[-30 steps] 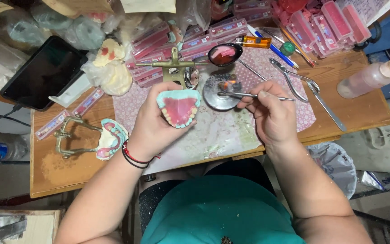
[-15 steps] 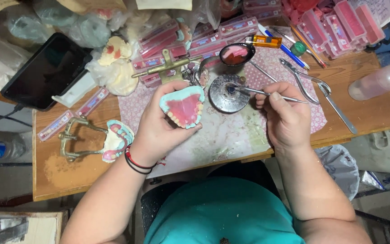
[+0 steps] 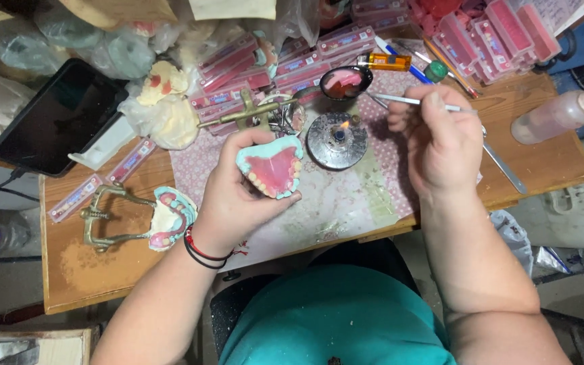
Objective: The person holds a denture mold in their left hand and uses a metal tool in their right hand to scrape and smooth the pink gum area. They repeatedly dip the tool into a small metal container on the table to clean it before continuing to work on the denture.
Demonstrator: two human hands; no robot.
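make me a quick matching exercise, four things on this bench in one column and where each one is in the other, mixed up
Things:
1. denture model
2. thin metal tool
3. burner
4. brass articulator

Places:
A. on the bare wood near the table's left end
B. in the left hand
C. on the patterned mat between the two hands, small flame lit
D. pinched in the right hand

Pairs: 1-B, 2-D, 3-C, 4-A

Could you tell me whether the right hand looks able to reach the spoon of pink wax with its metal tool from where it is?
Probably yes: the right hand holds the metal tool with its tip just beside the spoon, and nothing lies between them.
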